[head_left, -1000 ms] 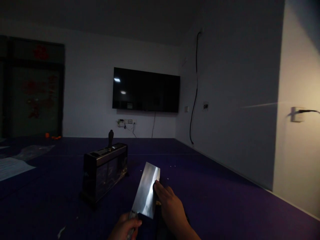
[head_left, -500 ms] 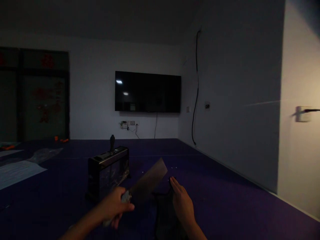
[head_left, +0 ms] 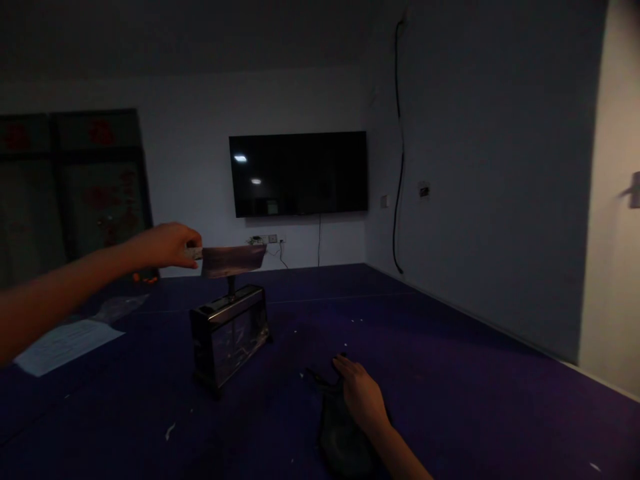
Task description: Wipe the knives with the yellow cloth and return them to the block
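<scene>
My left hand (head_left: 173, 245) is closed around the handle of a cleaver (head_left: 234, 260). The broad blade lies level, pointing right, in front of and above the knife block (head_left: 240, 333). That block is a dark, narrow box with glossy sides, and one black handle (head_left: 231, 288) stands up out of its top. My right hand (head_left: 361, 393) lies flat, fingers stretched, on a dark, flat thing (head_left: 345, 433) with a thin strap-like end; in this dim light I cannot make out its kind.
White papers (head_left: 70, 343) and clear plastic film (head_left: 120, 307) lie on the purple tabletop (head_left: 450, 373) at left, with small orange things (head_left: 145, 279) farther back. White scraps (head_left: 170, 431) are scattered about. A television (head_left: 300, 175) hangs on the far wall.
My left hand has lifted the cleaver up and left, from low over the table to above the knife block. My right hand stays on the dark thing. The view has shifted slightly.
</scene>
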Available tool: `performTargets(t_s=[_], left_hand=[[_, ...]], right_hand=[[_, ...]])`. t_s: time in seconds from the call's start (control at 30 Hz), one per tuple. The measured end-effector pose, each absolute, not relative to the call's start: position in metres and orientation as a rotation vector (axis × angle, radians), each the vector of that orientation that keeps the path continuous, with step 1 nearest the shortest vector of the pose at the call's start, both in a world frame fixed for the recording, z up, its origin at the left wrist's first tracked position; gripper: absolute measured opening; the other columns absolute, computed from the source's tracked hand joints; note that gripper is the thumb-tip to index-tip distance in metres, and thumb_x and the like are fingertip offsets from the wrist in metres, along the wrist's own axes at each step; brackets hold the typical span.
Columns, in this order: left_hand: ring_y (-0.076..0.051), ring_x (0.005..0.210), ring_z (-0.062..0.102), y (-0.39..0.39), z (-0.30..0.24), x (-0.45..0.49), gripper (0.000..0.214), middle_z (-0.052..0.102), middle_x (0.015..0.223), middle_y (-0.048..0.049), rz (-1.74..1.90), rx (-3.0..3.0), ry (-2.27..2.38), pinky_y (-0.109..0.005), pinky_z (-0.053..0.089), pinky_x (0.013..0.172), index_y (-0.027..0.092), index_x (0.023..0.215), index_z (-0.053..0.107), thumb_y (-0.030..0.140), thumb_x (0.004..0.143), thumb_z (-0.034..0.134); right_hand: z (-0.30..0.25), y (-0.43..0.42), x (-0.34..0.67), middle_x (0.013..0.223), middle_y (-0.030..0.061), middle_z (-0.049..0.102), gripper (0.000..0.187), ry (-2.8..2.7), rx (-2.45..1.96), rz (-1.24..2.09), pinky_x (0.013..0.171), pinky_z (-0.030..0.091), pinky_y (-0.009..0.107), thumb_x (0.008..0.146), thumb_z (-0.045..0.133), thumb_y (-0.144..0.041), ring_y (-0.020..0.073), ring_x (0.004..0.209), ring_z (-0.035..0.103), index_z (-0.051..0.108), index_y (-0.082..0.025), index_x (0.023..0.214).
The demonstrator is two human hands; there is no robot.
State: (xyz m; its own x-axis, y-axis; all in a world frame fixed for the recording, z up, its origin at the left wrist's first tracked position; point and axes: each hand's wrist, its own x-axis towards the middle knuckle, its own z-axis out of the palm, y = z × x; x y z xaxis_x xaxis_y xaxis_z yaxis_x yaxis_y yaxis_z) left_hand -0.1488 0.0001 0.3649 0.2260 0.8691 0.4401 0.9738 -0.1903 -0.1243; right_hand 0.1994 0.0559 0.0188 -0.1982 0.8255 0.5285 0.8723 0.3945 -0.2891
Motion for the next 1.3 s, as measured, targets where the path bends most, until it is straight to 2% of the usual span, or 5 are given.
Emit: performTargets(t_s=[0.17, 0.3, 0.43, 0.63, 1.3], left_hand=[[-0.011, 0.069, 0.05, 0.008, 0.389, -0.163, 0.06, 0.046, 0.053, 0.0052, -0.069, -2.145, -1.572, -0.027, 0.024, 0.063, -0.01, 0.081, 0.063, 0.042, 0.066, 0.037], [-0.007, 0.069, 0.05, 0.012, 0.398, -0.168, 0.056, 0.054, 0.06, 0.0028, 0.123, -2.123, -1.522, -0.024, 0.024, 0.063, -0.008, 0.091, 0.063, 0.033, 0.07, 0.031], [-0.007, 0.063, 0.051, 0.014, 0.399, -0.165, 0.034, 0.063, 0.065, 0.0005, 0.288, -2.091, -1.56, -0.016, 0.026, 0.062, 0.003, 0.088, 0.068, 0.018, 0.066, 0.047], [-0.011, 0.06, 0.053, 0.018, 0.39, -0.162, 0.019, 0.065, 0.064, 0.0, 0.328, -2.095, -1.587, -0.018, 0.032, 0.055, 0.012, 0.076, 0.07, 0.01, 0.063, 0.056], [-0.01, 0.058, 0.054, 0.022, 0.385, -0.165, 0.019, 0.067, 0.064, 0.0001, 0.307, -2.086, -1.619, -0.017, 0.031, 0.052, 0.013, 0.075, 0.07, 0.009, 0.061, 0.058]], right_hand=[[0.018, 0.056, 0.199, 0.124, 0.0027, 0.057, 0.057, -2.041, -1.452, -0.078, 0.094, 0.041, 0.032, 0.07, 0.035, 0.001, 0.0194, 0.113, 0.051, 0.059, -0.019, 0.117], [0.019, 0.055, 0.199, 0.125, 0.0034, 0.055, 0.057, -2.047, -1.447, -0.054, 0.095, 0.04, 0.031, 0.07, 0.035, 0.002, 0.0188, 0.113, 0.05, 0.058, -0.017, 0.118], [0.02, 0.055, 0.198, 0.125, 0.0042, 0.056, 0.056, -2.043, -1.456, -0.024, 0.096, 0.038, 0.03, 0.07, 0.036, 0.002, 0.0186, 0.112, 0.051, 0.059, -0.017, 0.118], [0.021, 0.055, 0.198, 0.125, 0.0052, 0.055, 0.053, -2.038, -1.463, 0.004, 0.097, 0.036, 0.03, 0.072, 0.037, 0.0, 0.0193, 0.115, 0.049, 0.059, -0.017, 0.117], [0.021, 0.054, 0.198, 0.125, 0.0047, 0.055, 0.053, -2.062, -1.483, -0.005, 0.095, 0.037, 0.029, 0.073, 0.036, 0.0, 0.0193, 0.112, 0.051, 0.059, -0.018, 0.117]])
